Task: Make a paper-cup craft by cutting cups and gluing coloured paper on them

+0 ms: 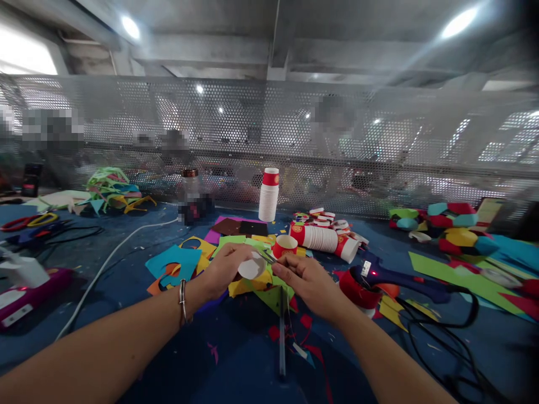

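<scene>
My left hand (231, 266), with a bracelet at its wrist, is closed on a white round paper piece (251, 267). My right hand (304, 279) is closed round small scissors; their dark metal blades (268, 257) point at the paper's edge, and the handles are hidden in my fingers. Just behind the right fingers stands a red paper cup (284, 246). Coloured paper scraps (269, 294) lie beneath both hands. A clear glue stick (282, 342) lies in front of them among small red cuttings.
At the back stands a stack of paper cups (268, 196); another stack (322, 238) lies sideways. To the right, a blue glue gun (396, 279) rests on a red cup (357, 292), its black cable trailing. A purple power strip (33, 294) and red-and-yellow-handled tools (29, 222) lie left.
</scene>
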Available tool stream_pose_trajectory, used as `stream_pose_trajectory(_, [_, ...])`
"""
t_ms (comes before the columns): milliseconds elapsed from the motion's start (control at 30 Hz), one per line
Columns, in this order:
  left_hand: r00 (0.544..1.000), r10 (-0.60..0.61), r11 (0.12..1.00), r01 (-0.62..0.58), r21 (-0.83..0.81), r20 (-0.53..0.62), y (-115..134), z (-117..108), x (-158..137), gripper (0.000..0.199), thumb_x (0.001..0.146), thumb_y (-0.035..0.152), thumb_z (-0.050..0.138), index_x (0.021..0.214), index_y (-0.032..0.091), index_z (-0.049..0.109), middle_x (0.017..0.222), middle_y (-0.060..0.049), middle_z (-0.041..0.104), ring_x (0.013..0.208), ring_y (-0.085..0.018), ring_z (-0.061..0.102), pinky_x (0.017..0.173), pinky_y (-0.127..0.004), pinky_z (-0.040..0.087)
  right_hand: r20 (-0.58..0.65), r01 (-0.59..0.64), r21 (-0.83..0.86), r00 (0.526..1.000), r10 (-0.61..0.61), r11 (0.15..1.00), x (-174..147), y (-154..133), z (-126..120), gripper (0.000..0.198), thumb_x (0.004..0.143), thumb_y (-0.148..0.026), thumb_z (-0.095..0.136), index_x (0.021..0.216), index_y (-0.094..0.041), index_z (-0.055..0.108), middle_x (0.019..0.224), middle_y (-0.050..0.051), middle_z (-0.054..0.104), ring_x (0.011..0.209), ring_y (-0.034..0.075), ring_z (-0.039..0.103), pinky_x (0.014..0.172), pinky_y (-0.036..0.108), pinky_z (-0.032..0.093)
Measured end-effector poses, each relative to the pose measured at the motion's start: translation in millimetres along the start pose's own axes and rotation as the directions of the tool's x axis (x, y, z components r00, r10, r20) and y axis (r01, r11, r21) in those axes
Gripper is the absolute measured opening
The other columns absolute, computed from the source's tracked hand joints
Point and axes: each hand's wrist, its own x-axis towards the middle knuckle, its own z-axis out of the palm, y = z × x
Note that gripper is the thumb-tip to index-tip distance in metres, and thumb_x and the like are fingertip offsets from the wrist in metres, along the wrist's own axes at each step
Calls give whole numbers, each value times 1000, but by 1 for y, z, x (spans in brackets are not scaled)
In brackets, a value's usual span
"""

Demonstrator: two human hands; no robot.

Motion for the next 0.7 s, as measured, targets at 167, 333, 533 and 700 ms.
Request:
stream_pose_trajectory(167, [1000, -16, 999, 16, -50, -4, 8, 2, -4, 18, 70, 32, 60, 59, 18, 53, 60, 4, 44, 54, -9, 36, 49, -24, 24, 4, 16, 21, 1000, -17, 1000, -1, -2, 0, 42, 97, -55, 50, 73, -21, 50, 64, -5, 37, 57, 12, 32, 52, 29, 23])
stream_pose_trajectory(333, [1000, -12, 998, 11, -67, -16, 6, 2, -4, 21, 70, 35, 61, 59, 18, 54, 60, 3, 45, 54, -10, 35, 50, -24, 23, 3, 10, 31, 1000, -11, 999, 0, -1, 1, 43, 98, -55, 48, 73, -20, 49, 63, -5, 36, 57, 11, 31, 51, 28, 24])
stream_pose_trajectory(533, [998, 59, 997, -60, -57, -7, 5, 1, -3, 18, 69, 32, 61, 59, 17, 58, 61, 2, 46, 56, -10, 36, 52, -26, 24, -5, 14, -8, 1000, -14, 1000, 0, -1, 0, 43, 97, -54, 50, 71, -20, 50, 63, -4, 39, 59, 12, 35, 53, 28, 24])
stream_pose_trajectory(700, [993, 110, 993, -108, -48, 49, 4, 0, -4, 23, 68, 29, 66, 53, 17, 53, 60, 2, 46, 58, -10, 35, 54, -26, 25, 27, 26, -3, 999, -26, 1000, -1, -2, 1, 41, 97, -53, 48, 74, -20, 54, 65, -3, 43, 60, 13, 38, 54, 28, 27])
